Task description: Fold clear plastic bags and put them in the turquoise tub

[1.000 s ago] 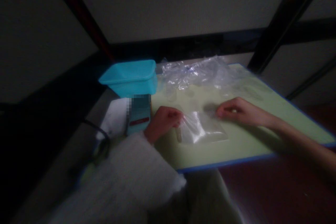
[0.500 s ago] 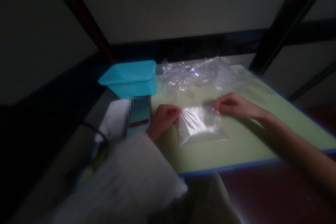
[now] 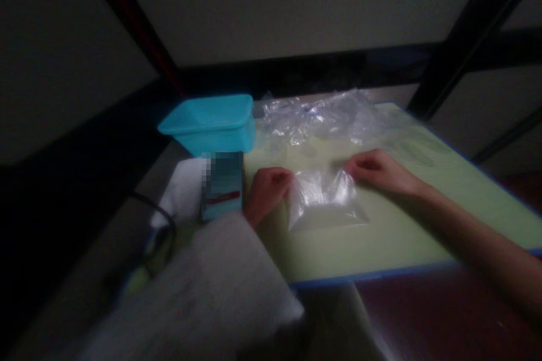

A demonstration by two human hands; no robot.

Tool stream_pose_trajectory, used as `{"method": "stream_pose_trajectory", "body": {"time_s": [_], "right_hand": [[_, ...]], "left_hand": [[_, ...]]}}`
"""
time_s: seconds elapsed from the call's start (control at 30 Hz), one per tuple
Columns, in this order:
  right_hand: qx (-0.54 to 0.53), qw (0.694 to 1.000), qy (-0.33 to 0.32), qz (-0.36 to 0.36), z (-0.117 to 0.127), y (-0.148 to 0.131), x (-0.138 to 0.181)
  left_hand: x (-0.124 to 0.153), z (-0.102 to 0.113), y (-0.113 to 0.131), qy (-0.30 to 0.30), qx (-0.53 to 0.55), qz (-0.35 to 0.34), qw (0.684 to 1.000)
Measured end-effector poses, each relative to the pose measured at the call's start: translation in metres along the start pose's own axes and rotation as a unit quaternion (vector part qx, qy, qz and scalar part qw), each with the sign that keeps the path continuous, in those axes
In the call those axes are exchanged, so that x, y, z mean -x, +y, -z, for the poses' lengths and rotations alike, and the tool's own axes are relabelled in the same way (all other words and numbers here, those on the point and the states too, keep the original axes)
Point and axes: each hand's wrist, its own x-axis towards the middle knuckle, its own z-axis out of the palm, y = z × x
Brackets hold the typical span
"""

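Note:
A clear plastic bag (image 3: 324, 203) rests on the pale yellow-green tabletop (image 3: 381, 242), its far edge lifted a little between my two hands. My left hand (image 3: 271, 189) pinches the far left corner of the bag. At the far right corner, my right hand (image 3: 368, 168) has its fingertips closed on the plastic. The film looks shiny and creased near both hands. Whether anything lies inside the bag, I cannot tell.
Behind the hands lies a crumpled heap of clear plastic (image 3: 322, 115). A turquoise basin (image 3: 220, 132) stands at the back left. Nearer is a dark flat box (image 3: 228, 177) with a red strip, partly blurred out, beside white paper (image 3: 180, 189). A black cable (image 3: 158, 211) curves at left.
The bag's film has shifted, with more creases and shine near my right hand. Both hands keep their hold on its corners; the view has moved slightly.

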Motion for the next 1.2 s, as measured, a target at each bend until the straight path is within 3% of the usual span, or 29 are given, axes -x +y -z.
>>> {"method": "stream_pose_trajectory", "body": {"time_s": [1.2], "right_hand": [[0.111, 0.980, 0.160, 0.052, -0.022, 0.017, -0.016]], "left_hand": [[-0.010, 0.001, -0.003, 0.032, -0.059, -0.053, 0.996]]}}
